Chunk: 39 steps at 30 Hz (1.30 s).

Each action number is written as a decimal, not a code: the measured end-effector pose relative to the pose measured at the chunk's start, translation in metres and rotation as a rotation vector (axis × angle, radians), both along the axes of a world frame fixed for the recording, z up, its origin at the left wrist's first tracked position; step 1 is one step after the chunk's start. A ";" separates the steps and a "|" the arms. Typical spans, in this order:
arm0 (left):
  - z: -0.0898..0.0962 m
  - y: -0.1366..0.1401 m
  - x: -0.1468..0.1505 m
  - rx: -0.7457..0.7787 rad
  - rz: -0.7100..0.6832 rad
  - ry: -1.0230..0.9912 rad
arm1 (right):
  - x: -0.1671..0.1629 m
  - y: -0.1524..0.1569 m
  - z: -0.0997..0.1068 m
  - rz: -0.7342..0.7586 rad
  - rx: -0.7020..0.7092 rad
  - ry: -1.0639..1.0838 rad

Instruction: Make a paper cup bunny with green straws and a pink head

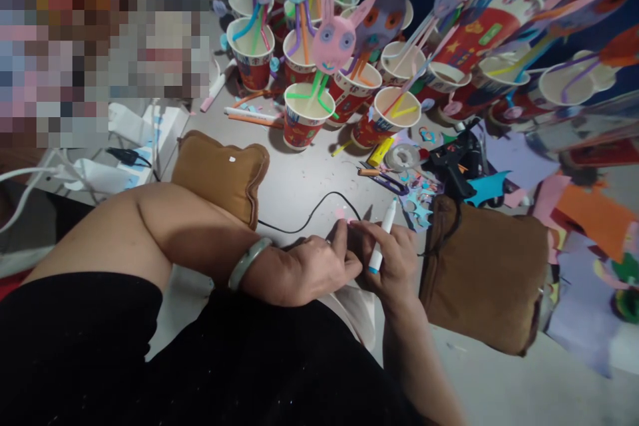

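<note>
My right hand [397, 256] is closed around a white marker [383, 236] with blue ends, held upright and slightly tilted. Its index fingertip reaches left to a tiny pink scrap [350, 221]. My left hand [319, 269] comes in from the left with a pale bangle [248, 263] on its wrist. Its index finger points forward beside that scrap, while the other fingers are folded; whether they hold anything is hidden. A small pink paper piece [340, 212] shows just beyond the left fingertip. A black cord [312, 213] runs behind both hands.
Brown cushions flank my arms, one at left [217, 173], one at right [486, 276]. Red paper cups [302, 133] with straws and paper animal faces [333, 43] crowd the back. Tape [402, 157], scissors [392, 181], a black glue gun [454, 166] and orange paper [594, 213] lie rightward.
</note>
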<state>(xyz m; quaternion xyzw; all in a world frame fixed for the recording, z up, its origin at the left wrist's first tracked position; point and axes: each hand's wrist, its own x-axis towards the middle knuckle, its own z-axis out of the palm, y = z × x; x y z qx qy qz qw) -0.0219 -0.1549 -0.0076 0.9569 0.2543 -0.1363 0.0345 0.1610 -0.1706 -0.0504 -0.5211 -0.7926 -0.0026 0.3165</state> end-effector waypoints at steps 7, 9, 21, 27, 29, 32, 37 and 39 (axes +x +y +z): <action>-0.006 -0.003 -0.005 0.101 -0.074 -0.119 | 0.002 -0.002 -0.002 -0.068 0.027 0.081; -0.009 -0.004 -0.005 0.097 -0.072 -0.132 | 0.003 -0.002 -0.002 -0.086 0.014 0.087; 0.004 0.009 -0.001 -0.066 -0.061 -0.073 | 0.001 -0.004 -0.003 -0.227 -0.004 0.180; 0.002 0.006 -0.003 0.002 -0.063 -0.093 | 0.003 -0.012 -0.011 -0.222 0.026 0.598; -0.003 0.004 -0.004 0.034 -0.068 -0.113 | 0.002 -0.013 -0.011 -0.242 0.010 0.673; -0.010 0.002 -0.006 0.082 -0.090 -0.135 | -0.002 -0.014 -0.008 -0.253 0.012 0.697; -0.015 0.001 -0.009 0.106 -0.103 -0.182 | -0.004 -0.018 0.000 -0.229 -0.068 0.495; -0.015 0.001 -0.008 0.072 -0.090 -0.177 | -0.004 -0.021 0.000 -0.252 -0.116 0.501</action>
